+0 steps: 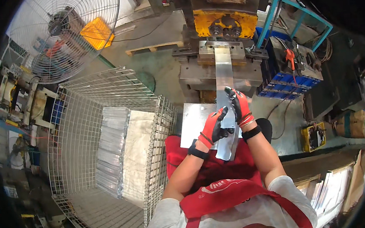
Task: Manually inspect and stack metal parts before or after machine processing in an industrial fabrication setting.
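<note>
Left hand (212, 129) and right hand (241, 107) fingers pinch a metal strip (224, 77) across the press bed's (197, 74) front edge, apparently positioning it; the next move calls for alignment.

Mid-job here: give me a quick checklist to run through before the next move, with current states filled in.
1. Left hand and right hand gloved: ok.
2. Both hands on the metal strip: ok, at its near part.
3. Hands clear of the machine's tooling: ok, both are well on the person's side of it.
4. Strip's far end at the tooling: ok, it lies over it; whether it is seated exactly: cannot tell.
5. Strip's near end clear of other metal: not ok, another metal piece shows just below it, over the lap.
6. Wire basket clear of the strip: ok, it stands apart, to the left.
</note>
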